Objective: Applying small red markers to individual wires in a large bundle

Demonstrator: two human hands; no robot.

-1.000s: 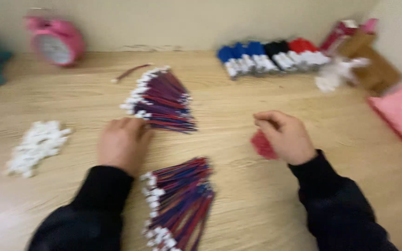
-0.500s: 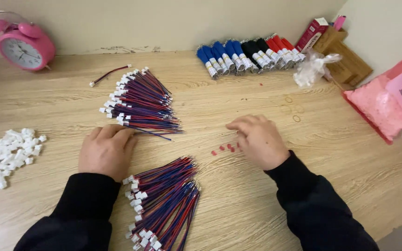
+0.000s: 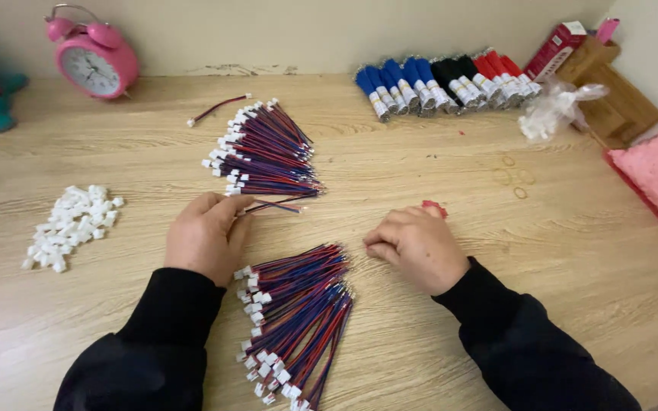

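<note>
On pale wooden table [image 3: 451, 175]: left hand [image 3: 206, 234] pinching red-blue connector wires [image 3: 272, 205]; right hand [image 3: 414, 245] curled loosely, contents unclear, beside near fanned wire bundle [image 3: 298, 312].

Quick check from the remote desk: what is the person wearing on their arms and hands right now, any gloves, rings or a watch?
Both arms wear long black fabric sleeves reaching the wrists, plain, with no visible markings. The left hand and right hand are bare: no gloves, and no ring or watch shows in the head view.

Red-and-blue wires on pale wood

Beside the pink alarm clock [image 3: 93, 57]: white-tipped red-and-blue wire bundles [image 3: 264, 156], white connector pile [image 3: 70, 226], blue, black, red markers [image 3: 443, 84].
</note>
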